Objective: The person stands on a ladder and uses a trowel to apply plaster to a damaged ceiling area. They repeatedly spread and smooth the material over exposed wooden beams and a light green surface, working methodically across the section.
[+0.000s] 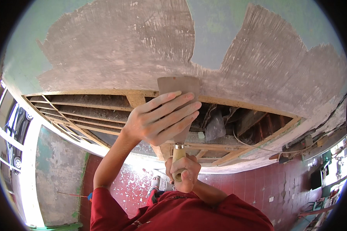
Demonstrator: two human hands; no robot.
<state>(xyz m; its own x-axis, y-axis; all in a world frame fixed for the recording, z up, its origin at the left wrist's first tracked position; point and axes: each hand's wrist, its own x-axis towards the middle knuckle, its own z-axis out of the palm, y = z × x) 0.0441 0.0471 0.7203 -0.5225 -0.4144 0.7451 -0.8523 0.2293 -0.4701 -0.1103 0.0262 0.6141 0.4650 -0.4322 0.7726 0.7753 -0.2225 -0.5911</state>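
Note:
A wide scraper (178, 83) with a flat blade and a pale wooden handle (179, 154) stands upright in front of me, blade edge up. Its edge is at the lower part of a painted surface (115, 57), where green-blue paint gives way to bare grey-brown patches. Across the blade lie the stretched fingers of my left hand (164, 117), flat against it; the thumb is hidden. Below, my right hand (184, 173) is closed round the handle, with the handle's butt end showing. Whether the edge touches the surface is hard to tell.
Wooden framing (85, 92) borders openings with dusty slats and dark hollows just below the surface. A loose cable (258, 148) hangs at the right. Light flakes dot the red tiled floor (235, 188). A worn wall panel (61, 173) and a parked car (17, 127) show at left.

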